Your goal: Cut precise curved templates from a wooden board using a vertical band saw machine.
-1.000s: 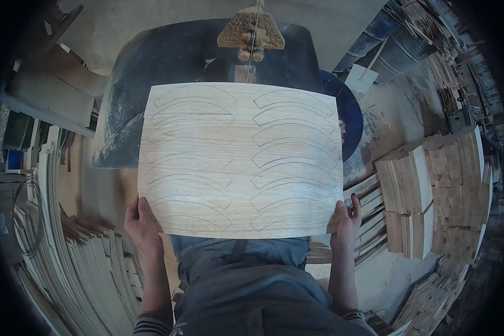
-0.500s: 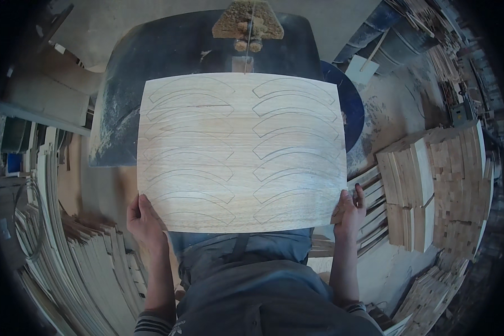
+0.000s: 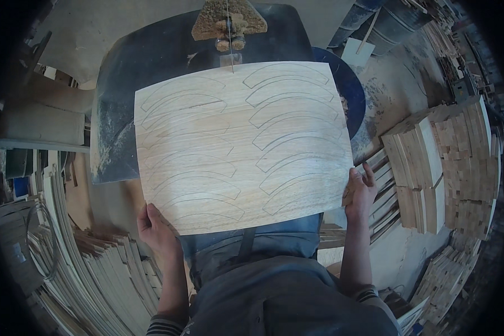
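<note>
A pale wooden panel point(image 3: 243, 148), marked with two columns of curved outlines, lies partly over a dark machine table point(image 3: 120, 134). Its far edge reaches the thin upright blade point(image 3: 228, 59) of a bandsaw. My left hand point(image 3: 159, 227) grips the near left corner, thumb on top and fingers underneath. At the near right edge, my right hand point(image 3: 361, 193) holds the panel the same way, with a finger or two sticking out beside it. The fingers under the panel are hidden.
Above the table hangs the sawdust-coated blade guide point(image 3: 229, 22). A round blue container point(image 3: 355, 106) stands beyond the table's right side. Stacked cut wood pieces point(image 3: 459, 168) rise at right. Long boards point(image 3: 112, 263) lean at left, near a wire coil point(image 3: 42, 241).
The panel has turned counterclockwise in the picture, its right side swinging away from me and its left side nearer. Both hands keep their hold. The whole view has shifted slightly too.
</note>
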A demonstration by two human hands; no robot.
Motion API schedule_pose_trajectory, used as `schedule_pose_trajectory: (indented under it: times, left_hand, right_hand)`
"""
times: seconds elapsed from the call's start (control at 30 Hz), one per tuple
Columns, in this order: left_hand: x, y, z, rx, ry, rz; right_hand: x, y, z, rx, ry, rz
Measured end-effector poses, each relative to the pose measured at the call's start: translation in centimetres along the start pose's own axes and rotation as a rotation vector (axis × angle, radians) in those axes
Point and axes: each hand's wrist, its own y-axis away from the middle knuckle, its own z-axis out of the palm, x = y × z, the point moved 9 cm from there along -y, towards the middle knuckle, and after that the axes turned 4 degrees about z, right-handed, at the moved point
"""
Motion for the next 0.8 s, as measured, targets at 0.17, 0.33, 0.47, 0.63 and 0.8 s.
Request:
schedule_pose_trajectory:
  times: [0.17, 0.33, 0.47, 0.63, 0.8]
  left_hand:
    - [0.6, 0.4, 1.0, -0.018, -0.037, -0.021]
    - [0.3, 0.4, 1.7, 0.020, 0.022, -0.050]
    - [0.2, -0.3, 2.0, 0.035, -0.008, -0.005]
    - [0.6, -1.1, 3.0, 0.024, 0.001, -0.038]
    - [0.4, -2.1, 3.5, 0.047, 0.003, 0.022]
  right_hand:
    - [-1.4, -0.6, 1.3, 0.008, -0.008, -0.002]
    - [-1.7, -2.8, 2.0, -0.013, -0.029, -0.016]
    - [-1.3, -4.3, 2.9, -0.070, -0.049, -0.026]
    - [-2.0, -4.6, 4.8, -0.139, -0.056, 0.003]
    - [-2.7, -4.8, 6.2, -0.189, 0.198, 0.059]
